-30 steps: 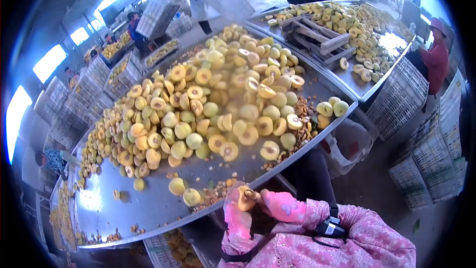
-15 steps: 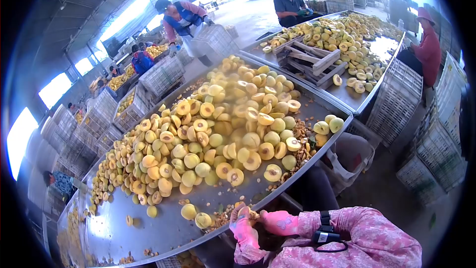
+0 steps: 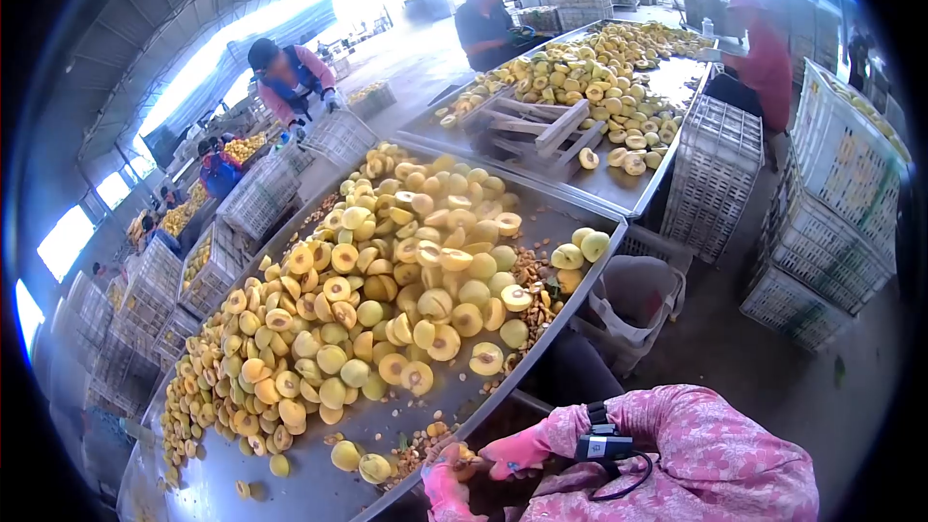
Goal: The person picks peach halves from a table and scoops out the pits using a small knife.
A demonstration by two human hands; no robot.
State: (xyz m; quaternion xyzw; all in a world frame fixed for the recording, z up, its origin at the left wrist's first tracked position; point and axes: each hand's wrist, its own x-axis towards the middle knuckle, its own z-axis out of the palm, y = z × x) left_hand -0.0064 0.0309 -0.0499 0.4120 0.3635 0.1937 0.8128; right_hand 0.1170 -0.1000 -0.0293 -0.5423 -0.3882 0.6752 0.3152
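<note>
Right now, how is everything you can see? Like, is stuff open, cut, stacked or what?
Left hand: gloved, seemingly closed on a fruit piece
Right hand: gloved, beside that piece, grip unclear
Wrist device: strapped on
Fruit pile: heaped, many pieces cut open
Near table: partly covered
White bag: mouth open
Crates at the right: stacked
Wooden frame: lying on the far table

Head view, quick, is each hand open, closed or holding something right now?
Left hand: closed, holding a piece of fruit.
Right hand: close beside that fruit; whether it grips anything cannot be told.
</note>
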